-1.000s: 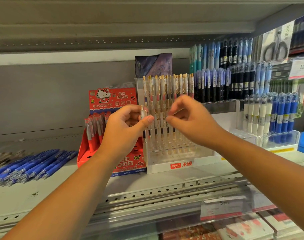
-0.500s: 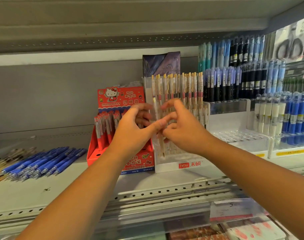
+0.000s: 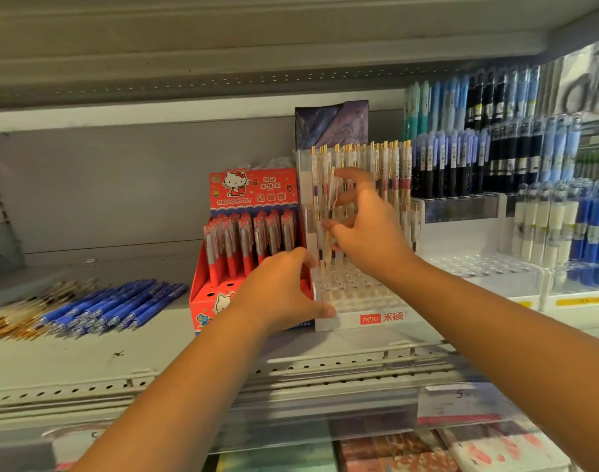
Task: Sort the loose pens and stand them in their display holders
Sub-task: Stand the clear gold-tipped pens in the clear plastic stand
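Observation:
A clear display holder with a white base (image 3: 383, 316) stands on the shelf, its back rows full of clear pens with gold clips (image 3: 376, 165). My right hand (image 3: 369, 229) pinches one such clear pen (image 3: 328, 207) upright over the holder's left side, tip down near the empty sockets. My left hand (image 3: 284, 294) grips the holder's front left corner, thumb on the white base. Loose blue pens (image 3: 114, 308) lie in a heap on the shelf at the left, and loose clear-and-gold pens (image 3: 8, 323) lie at the far left.
A red Hello Kitty pen box (image 3: 254, 233) stands tight against the holder's left side. Further holders with blue, black and white pens (image 3: 495, 158) fill the right. The shelf above (image 3: 257, 63) hangs low. A perforated rail (image 3: 325, 369) edges the shelf front.
My hands have parted. The left hand dropped from the pen to the holder's front left corner. The right hand alone carries the pen, further back over the holder's left side.

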Demonstrator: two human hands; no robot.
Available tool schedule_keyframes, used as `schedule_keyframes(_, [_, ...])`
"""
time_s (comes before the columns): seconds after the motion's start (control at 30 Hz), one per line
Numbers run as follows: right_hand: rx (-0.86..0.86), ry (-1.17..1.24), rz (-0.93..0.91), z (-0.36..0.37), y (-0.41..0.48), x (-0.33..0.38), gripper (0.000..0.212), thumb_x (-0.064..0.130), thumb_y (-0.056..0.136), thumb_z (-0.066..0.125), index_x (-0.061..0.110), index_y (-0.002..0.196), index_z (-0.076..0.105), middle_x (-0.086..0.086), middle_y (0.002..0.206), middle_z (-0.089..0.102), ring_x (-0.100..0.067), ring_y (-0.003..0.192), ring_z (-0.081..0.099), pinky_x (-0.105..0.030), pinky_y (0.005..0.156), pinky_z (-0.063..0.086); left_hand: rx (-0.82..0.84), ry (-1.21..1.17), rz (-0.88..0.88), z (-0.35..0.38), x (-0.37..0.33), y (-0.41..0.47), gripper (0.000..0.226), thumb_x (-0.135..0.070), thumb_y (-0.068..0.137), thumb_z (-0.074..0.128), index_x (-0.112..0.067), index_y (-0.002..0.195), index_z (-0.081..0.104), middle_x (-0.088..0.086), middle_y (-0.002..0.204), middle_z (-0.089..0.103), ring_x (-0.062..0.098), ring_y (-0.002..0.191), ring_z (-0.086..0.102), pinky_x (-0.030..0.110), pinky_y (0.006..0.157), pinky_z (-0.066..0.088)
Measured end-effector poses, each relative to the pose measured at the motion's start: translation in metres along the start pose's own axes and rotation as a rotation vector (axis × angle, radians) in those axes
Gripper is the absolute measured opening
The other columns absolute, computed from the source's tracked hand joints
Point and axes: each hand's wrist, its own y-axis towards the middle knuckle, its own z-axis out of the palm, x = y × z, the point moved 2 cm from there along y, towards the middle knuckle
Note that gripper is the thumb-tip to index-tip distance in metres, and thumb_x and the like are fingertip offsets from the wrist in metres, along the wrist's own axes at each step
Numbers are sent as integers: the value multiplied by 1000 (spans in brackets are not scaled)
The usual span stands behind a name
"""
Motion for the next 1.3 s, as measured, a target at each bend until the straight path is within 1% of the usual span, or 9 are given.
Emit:
schedule_keyframes(0.1, [15,-30,-7,4,-1,-2,70,10,86,72,39,137,33,22,94,51,-5,72,63,-28,67,59,-43,24,-8,2,-3,-4,72,-53,64,86,-27,123,53,-7,117,63,16,106,57,39,89,52])
schedule_keyframes(0.2, [41,-104,-14,5,-7,-7,68,16,85,74,38,136,34,17,88,57,-4,64,61,-20,57,50,-46,35,-20,3,-5,-8,69,-51,66,85,-27,122,52,-6,116,63,18,107,57,40,89,52])
schedule_keyframes(0.3, [69,-127,-23,6,-9,-10,67,16,85,74,36,135,35,8,84,61,-8,63,63,-26,59,54,-57,23,-45,3,-6,-9,70,-49,66,86,-26,121,50,-4,114,64,20,105,60,41,87,53])
schedule_keyframes(0.47, [173,-194,-14,14,-13,-15,63,14,84,74,34,130,36,4,85,62,-10,67,64,-31,64,55,-63,4,-83,4,-6,-10,77,-50,64,87,-21,126,50,-2,119,64,20,110,61,40,91,52])
schedule_keyframes(0.67, [217,-247,22,17,-14,-24,62,16,82,77,37,120,33,3,82,63,-10,65,64,-31,59,55,-67,-24,-91,4,-6,-10,73,-48,64,88,-22,123,52,-3,118,65,19,108,61,39,90,53])
schedule_keyframes(0.87, [232,-265,27,17,-18,-24,63,16,84,75,34,126,32,4,80,63,-8,64,62,-27,55,51,-69,-38,-92,4,-6,-10,72,-47,65,88,-22,123,53,-4,118,65,18,108,62,38,90,54])
schedule_keyframes(1.07, [331,-121,36,5,-29,-24,69,15,87,70,37,140,32,6,89,64,-6,73,65,-26,69,56,-50,-63,-90,4,-4,-10,70,-45,66,88,-22,122,53,-4,118,65,16,105,61,31,84,52])
schedule_keyframes(1.2, [426,-51,53,-11,-43,-23,85,25,86,74,46,148,20,12,106,60,-5,97,62,-26,87,53,-11,-217,-120,-2,-2,-14,68,-45,73,84,-23,129,52,-4,123,64,7,101,57,22,83,44])
schedule_keyframes(1.3, [472,-39,72,-24,-53,-18,83,33,85,74,44,147,22,12,116,56,-8,110,57,-31,96,48,-42,-331,-143,-17,-1,-30,56,-45,78,79,-28,125,53,-12,118,61,5,105,58,19,84,44])
